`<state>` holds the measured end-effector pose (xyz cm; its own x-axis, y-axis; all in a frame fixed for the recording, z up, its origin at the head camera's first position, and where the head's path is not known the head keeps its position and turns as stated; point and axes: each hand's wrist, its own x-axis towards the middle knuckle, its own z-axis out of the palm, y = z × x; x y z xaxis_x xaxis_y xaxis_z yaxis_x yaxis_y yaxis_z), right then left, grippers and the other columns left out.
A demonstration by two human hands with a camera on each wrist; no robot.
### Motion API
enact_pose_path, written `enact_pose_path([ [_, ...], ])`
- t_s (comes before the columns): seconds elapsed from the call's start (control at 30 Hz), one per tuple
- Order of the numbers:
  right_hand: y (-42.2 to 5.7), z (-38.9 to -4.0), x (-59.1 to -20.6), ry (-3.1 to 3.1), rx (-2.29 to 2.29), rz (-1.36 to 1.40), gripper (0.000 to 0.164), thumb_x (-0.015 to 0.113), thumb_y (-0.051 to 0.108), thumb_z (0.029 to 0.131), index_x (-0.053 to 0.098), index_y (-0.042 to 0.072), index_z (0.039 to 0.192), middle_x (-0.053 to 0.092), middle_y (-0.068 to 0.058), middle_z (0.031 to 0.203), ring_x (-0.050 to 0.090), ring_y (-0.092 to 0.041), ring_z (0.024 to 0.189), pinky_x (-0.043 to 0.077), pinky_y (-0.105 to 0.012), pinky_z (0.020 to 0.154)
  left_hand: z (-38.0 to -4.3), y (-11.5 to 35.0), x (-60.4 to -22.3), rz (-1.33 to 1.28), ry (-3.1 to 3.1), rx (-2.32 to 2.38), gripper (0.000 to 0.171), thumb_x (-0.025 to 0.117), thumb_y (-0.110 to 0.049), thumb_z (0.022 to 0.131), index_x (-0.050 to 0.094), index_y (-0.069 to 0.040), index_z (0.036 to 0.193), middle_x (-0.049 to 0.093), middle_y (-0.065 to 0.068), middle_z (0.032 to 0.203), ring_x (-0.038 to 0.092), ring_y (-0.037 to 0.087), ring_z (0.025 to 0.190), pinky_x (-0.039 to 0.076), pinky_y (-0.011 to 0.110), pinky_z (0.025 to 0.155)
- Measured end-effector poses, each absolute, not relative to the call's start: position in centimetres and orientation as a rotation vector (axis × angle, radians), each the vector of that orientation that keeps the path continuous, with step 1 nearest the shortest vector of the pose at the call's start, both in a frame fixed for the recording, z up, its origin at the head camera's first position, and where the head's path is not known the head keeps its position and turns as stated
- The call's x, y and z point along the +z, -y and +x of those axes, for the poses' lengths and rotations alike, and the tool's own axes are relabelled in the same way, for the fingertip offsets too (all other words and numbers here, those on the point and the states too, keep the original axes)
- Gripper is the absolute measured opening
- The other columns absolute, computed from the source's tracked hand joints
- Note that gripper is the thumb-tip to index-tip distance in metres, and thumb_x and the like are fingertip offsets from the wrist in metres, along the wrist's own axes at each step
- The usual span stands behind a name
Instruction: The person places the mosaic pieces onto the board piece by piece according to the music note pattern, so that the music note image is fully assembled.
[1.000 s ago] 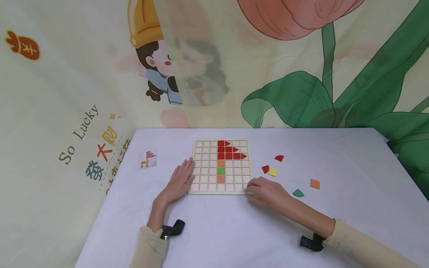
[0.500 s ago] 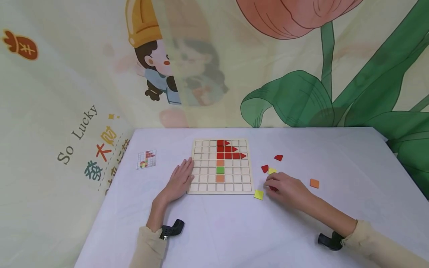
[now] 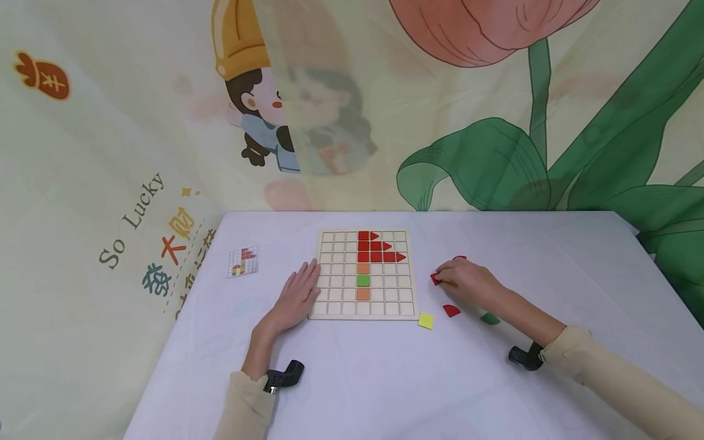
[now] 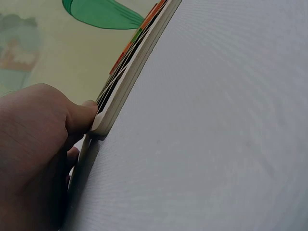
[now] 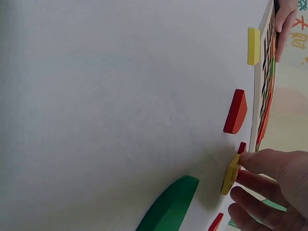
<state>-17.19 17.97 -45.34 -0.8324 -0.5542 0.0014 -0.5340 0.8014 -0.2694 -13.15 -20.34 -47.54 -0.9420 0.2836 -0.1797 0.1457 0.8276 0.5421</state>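
Observation:
My left hand lies with fairly straight fingers along the left edge of the wooden grid board; in the left wrist view its thumb touches the board's corner. To the right of the board, my right hand pinches a yellow square tile between thumb and fingers. Just beside those fingers lies a red quarter-circle tile, and another red tile is partly hidden behind the hand. Set in the board are red squares and triangles, two orange squares and a green square.
A second yellow square sits by the board's lower right corner. Near it are a red quarter-circle tile and a green one, partly under the right forearm. A small pattern card lies left of the board on the white-covered table.
My right hand has left the yellow square by the board's corner, passed over a red tile, and moved up to the other yellow square. The forearm now hides a loose orange square. My left hand stays put.

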Motion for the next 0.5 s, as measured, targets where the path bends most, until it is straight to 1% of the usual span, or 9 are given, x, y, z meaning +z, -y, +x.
enact_pose_path([
  [0.07, -17.88, -17.36, -45.20, -2.885, -0.395, -0.873, 0.023, 0.078, 0.010, 0.080, 0.076, 0.007, 0.103, 0.072, -0.010, 0.109, 0.065, -0.028, 0.104, 0.059, -0.039, 0.081, -13.20, 20.36, -47.45, 0.335, -2.753, 0.786, 0.058, 0.034, -0.022, 0.105, 0.011, -0.004, 0.155, 0.004, 0.010, 0.165, -0.001, 0.032, 0.153, 0.000, 0.053, 0.123],
  [0.23, -17.51, -17.52, -44.92, -2.872, -0.396, -0.866, 0.016, 0.077, 0.010, 0.081, 0.076, 0.007, 0.096, 0.071, -0.010, 0.108, 0.065, -0.028, 0.104, 0.060, -0.038, 0.079, -13.27, 20.39, -47.27, 0.327, -2.747, 0.787, 0.059, 0.034, -0.022, 0.105, 0.010, -0.004, 0.155, 0.004, 0.010, 0.165, -0.002, 0.031, 0.153, -0.001, 0.053, 0.123],
  [0.3, -17.32, -17.55, -45.00, -2.881, -0.392, -0.856, 0.015, 0.078, 0.011, 0.081, 0.076, 0.007, 0.095, 0.072, -0.009, 0.107, 0.065, -0.028, 0.103, 0.060, -0.037, 0.079, -13.25, 20.35, -47.32, 0.320, -2.748, 0.791, 0.059, 0.034, -0.022, 0.105, 0.011, -0.004, 0.155, 0.004, 0.010, 0.165, -0.001, 0.031, 0.153, -0.001, 0.053, 0.123],
  [0.5, -17.00, -17.53, -45.51, -2.917, -0.392, -0.814, 0.017, 0.079, 0.011, 0.080, 0.074, 0.007, 0.096, 0.071, -0.006, 0.096, 0.063, -0.019, 0.086, 0.059, -0.032, 0.073, -13.21, 20.25, -47.57, 0.306, -2.753, 0.788, 0.058, 0.033, -0.023, 0.104, 0.012, -0.005, 0.155, 0.004, 0.009, 0.165, -0.001, 0.030, 0.154, 0.000, 0.052, 0.124],
])
